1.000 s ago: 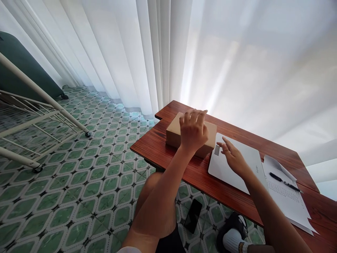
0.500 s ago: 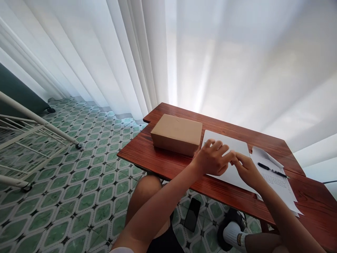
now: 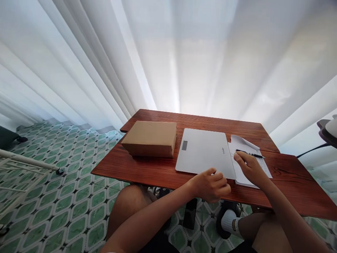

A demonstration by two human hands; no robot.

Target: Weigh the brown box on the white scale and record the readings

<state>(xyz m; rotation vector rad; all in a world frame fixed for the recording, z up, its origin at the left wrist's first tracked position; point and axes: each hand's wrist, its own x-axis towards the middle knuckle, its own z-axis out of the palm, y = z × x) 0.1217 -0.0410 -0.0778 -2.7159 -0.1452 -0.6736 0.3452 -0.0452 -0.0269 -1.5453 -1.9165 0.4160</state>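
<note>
A closed brown cardboard box [image 3: 150, 137] sits at the left end of the red-brown wooden table [image 3: 147, 169]. To its right lies a flat white device [image 3: 204, 154] with a small grey window. My left hand [image 3: 212, 185] rests at the device's near edge, fingers curled, with nothing in it. My right hand [image 3: 249, 168] lies on the written sheets of paper [image 3: 264, 168] to the right of the device. Its fingertips reach the near end of a black pen [image 3: 251, 154] that lies on the paper.
White curtains hang behind the table. The floor has green patterned tiles [image 3: 65, 196]; a dark phone [image 3: 190, 213] lies on it under the table by my socked foot [image 3: 228, 222]. A white metal frame [image 3: 26, 162] stands at left, a dark object with a cable [image 3: 328, 130] at right.
The view has swung right. My left hand left the box top and drew back to the device's near edge. My right hand slid from the device onto the paper by the pen.
</note>
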